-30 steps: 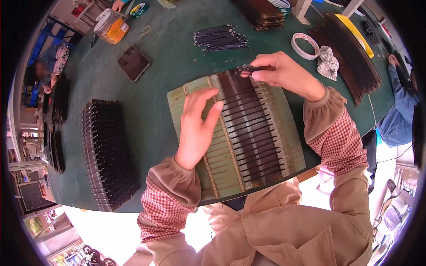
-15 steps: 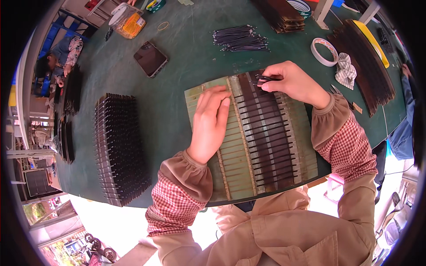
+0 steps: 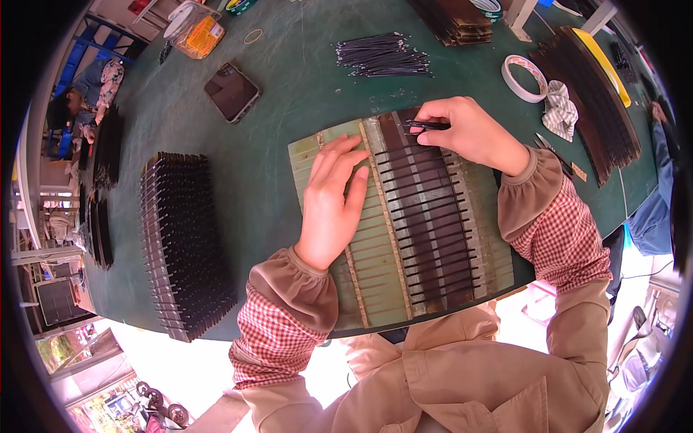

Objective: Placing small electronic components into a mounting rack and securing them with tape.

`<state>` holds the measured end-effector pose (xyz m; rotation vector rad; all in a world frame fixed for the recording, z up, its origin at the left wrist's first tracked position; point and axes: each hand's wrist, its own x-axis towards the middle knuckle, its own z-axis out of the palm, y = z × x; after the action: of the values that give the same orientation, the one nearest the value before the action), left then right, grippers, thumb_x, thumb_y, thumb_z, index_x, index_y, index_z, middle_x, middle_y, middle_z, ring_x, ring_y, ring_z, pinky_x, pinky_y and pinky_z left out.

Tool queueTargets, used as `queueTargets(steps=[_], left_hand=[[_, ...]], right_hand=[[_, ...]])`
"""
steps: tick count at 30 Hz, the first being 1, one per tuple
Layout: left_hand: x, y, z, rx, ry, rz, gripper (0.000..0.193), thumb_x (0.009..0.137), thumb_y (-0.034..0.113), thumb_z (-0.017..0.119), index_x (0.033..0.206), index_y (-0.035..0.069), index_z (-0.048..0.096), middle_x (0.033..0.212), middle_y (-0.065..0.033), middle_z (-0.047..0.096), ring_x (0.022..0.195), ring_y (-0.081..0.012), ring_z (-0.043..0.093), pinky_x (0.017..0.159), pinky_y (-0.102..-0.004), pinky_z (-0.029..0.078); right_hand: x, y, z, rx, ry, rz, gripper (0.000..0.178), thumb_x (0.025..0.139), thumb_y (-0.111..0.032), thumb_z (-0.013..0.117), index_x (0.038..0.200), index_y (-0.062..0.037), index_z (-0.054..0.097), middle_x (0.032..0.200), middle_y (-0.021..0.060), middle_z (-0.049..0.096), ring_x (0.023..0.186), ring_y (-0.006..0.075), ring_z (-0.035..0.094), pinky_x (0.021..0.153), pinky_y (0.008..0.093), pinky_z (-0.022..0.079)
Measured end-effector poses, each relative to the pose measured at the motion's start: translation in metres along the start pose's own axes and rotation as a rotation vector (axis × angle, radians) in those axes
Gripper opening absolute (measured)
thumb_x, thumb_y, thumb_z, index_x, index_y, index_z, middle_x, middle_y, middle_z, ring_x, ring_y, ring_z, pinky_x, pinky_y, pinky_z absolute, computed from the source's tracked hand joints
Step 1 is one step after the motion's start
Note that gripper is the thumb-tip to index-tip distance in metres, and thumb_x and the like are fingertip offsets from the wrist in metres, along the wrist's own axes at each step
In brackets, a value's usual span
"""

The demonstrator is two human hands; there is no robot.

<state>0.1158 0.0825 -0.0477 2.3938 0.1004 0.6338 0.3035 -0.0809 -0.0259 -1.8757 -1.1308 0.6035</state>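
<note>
A green grooved board (image 3: 372, 281) lies in front of me on the table. Along it runs a dark brown strip (image 3: 435, 278), crossed by a row of thin black wire pieces (image 3: 431, 240) set side by side. My right hand (image 3: 469, 135) pinches a small bunch of black wire pieces (image 3: 427, 125) between thumb and fingers, over the far end of the strip. My left hand (image 3: 330, 195) rests on the left part of the board with fingers stretched out, holding nothing. Farther off lies a loose pile of similar black wires (image 3: 381, 55).
A tall stack of wired strips (image 3: 184, 242) stands to the left. Beyond are a phone (image 3: 232, 92) and a plastic jar (image 3: 193, 30). On the right lie a tape roll (image 3: 525, 79), a checked cloth (image 3: 559, 110), tweezers (image 3: 551, 149) and dark strips (image 3: 595, 115). Another person (image 3: 97, 90) sits far left.
The whole view has shifted slightly, so the table things appear a little farther left. My right hand still pinches the wires at the strip's far end; my left hand stays on the board.
</note>
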Motion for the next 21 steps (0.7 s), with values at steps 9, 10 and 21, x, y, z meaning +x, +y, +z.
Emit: queueTargets(steps=[9,10,21], left_hand=[[-0.0011,0.0009,0.0003,-0.035,-0.001,-0.025,0.023,0.09,-0.001,0.056,0.113,0.001,0.061,0.126,-0.0153,0.057,0.118,-0.0326,0.053,0.098,-0.0377,0.043],[-0.0013,0.0006,0.0,-0.035,-0.001,-0.026,0.023,0.09,-0.001,0.056,0.113,0.001,0.061,0.126,-0.0153,0.057,0.118,-0.0326,0.053,0.098,-0.0377,0.043],[-0.0009,-0.0003,0.0018,-0.034,-0.009,-0.019,0.026,0.089,-0.003,0.055,0.114,0.001,0.061,0.128,-0.0151,0.056,0.117,-0.033,0.052,0.098,-0.0384,0.043]], right_hand=[[0.0005,-0.0002,-0.0014,-0.066,0.016,-0.011,0.018,0.08,-0.005,0.07,0.093,0.0051,0.063,0.079,0.0093,0.066,0.07,0.0128,0.056,0.066,0.0279,0.047],[0.0004,-0.0006,0.0,-0.05,0.017,-0.01,0.018,0.08,-0.005,0.07,0.093,0.0053,0.063,0.079,0.0093,0.065,0.07,0.0129,0.057,0.066,0.0278,0.047],[-0.0017,0.0021,-0.0006,-0.099,0.017,-0.018,0.018,0.081,-0.005,0.07,0.094,0.0052,0.062,0.081,0.0097,0.066,0.071,0.014,0.059,0.067,0.0289,0.048]])
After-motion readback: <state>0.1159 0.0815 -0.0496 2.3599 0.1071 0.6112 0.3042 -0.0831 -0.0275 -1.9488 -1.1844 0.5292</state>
